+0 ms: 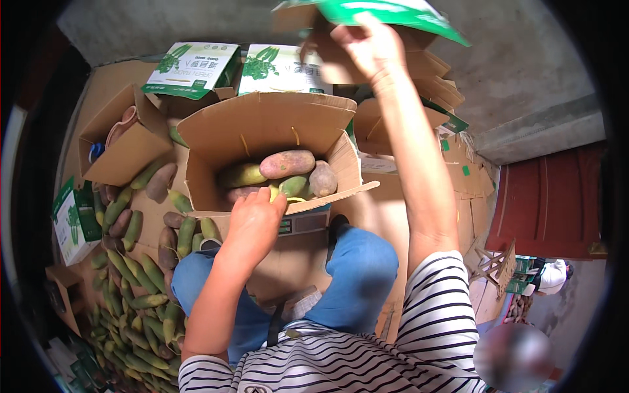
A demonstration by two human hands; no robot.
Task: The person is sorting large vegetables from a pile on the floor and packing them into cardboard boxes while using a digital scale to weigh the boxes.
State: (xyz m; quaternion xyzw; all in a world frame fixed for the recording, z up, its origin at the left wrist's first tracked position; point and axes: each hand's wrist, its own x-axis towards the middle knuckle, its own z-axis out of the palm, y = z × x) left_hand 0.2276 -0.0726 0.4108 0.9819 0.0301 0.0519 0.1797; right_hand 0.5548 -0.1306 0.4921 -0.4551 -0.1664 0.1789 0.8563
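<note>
An open cardboard box [219, 134] stands in front of my knees, with several purple and green radishes [287, 164] in it. My left hand [255, 221] is closed over the near rim of this box, beside a yellow cord handle [298, 199]. At the upper right, my right hand [368, 49] is raised and closed on the edge of a green-and-white cardboard carton [393, 14], blurred by motion. Some fingers are hidden behind it. Under the box, a scale [308, 223] with a small display shows in part.
Many loose radishes [141, 321] cover the floor at left. White-and-green cartons [196, 69] stand along the back wall. A brown box [124, 147] holding a blue item is at far left. Stacked flat cardboard [436, 88] lies at right. Another person [553, 276] is far right.
</note>
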